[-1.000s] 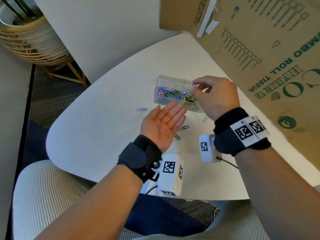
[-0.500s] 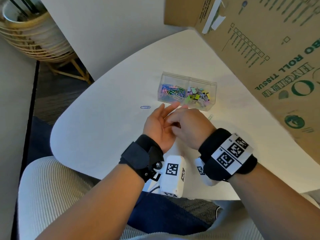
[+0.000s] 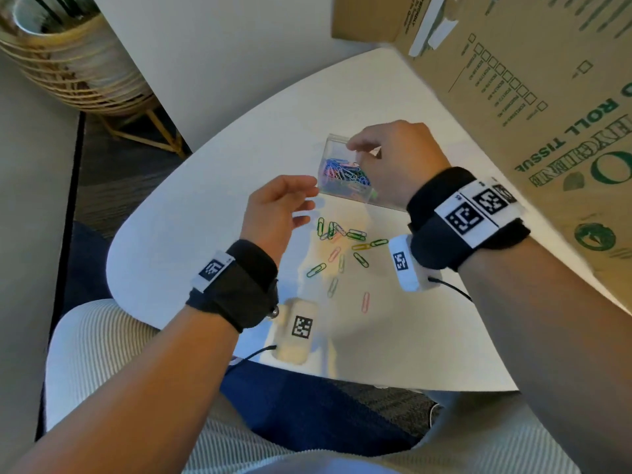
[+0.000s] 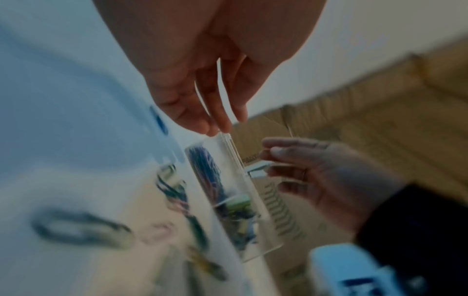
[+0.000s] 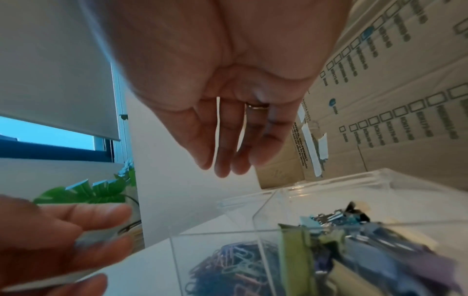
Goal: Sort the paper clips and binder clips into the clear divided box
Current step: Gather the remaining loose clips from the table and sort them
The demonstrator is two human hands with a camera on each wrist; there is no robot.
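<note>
The clear divided box (image 3: 342, 195) stands on the white table (image 3: 191, 227). Coloured paper clips (image 3: 342, 171) fill its left compartment and binder clips (image 5: 354, 230) its right one. My right hand (image 3: 362, 148) hovers over the box, fingers straight and holding nothing. My left hand (image 3: 304, 203) is palm down just left of the box. Its straight fingertips (image 4: 220, 128) are at the box's near corner. Several loose paper clips (image 3: 355, 236) lie scattered on the table between my wrists, among them a green one (image 3: 316, 270) and a pink one (image 3: 365, 302).
A large cardboard carton (image 3: 547, 114) rises close on the right of the box. A wicker planter (image 3: 68, 63) stands on the floor at the far left. The table's rounded near edge (image 3: 342, 379) runs just above my lap.
My right hand left the left palm and rose over the box. The left hand turned palm down and reached toward the box's corner. Several loose clips now show on the table.
</note>
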